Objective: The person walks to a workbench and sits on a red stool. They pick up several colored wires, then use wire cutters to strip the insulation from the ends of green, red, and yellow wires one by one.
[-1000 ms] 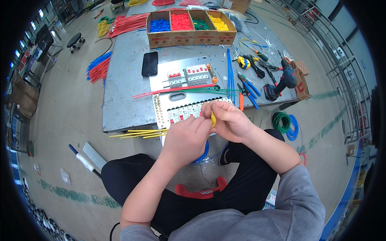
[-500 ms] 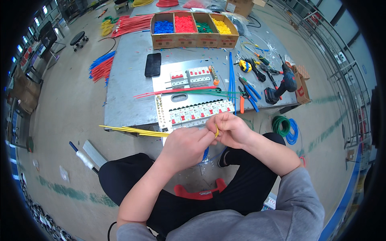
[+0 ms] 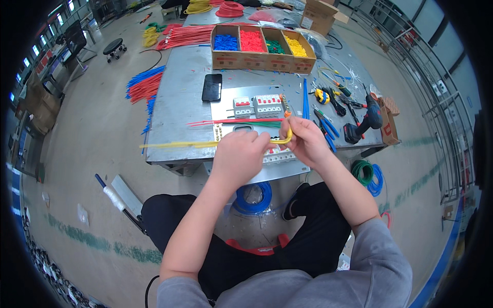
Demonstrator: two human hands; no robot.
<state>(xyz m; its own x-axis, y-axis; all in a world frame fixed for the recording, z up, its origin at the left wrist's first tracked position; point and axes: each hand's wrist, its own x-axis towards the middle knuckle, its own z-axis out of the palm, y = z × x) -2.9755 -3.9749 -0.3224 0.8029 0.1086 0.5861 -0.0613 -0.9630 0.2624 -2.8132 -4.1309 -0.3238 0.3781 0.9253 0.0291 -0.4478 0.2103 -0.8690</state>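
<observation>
Left hand: my left hand [image 3: 239, 156] is closed around a bundle of yellow wires [image 3: 177, 145], over the near edge of the table [image 3: 177, 110].
Right hand: my right hand [image 3: 307, 141] pinches the bent end of one yellow wire [image 3: 285, 137], fingers narrow and curled, just beside the left.
Wires: the bundle runs left from my fist, along the near edge and out past the table's near left corner (unsupported there, so it sags a little).
Panel: a grey mounting plate [image 3: 226, 110] lies under my hands, with a row of circuit breakers [image 3: 259, 106] toward its far side and red and green wires [image 3: 233, 122] across it.
Risk, slipping: if my left grip loosens, I judge the long free ends could slide off the near edge onto the floor.
Risk, kinking: the bend at my right fingertips looks tight; pulling harder could crease the wire.
Risk, snagging: the pliers and cutters [image 3: 328, 115] and the cordless drill [image 3: 365, 122] lie near my right hand at the right edge; a sweep of the wire could catch them.
</observation>
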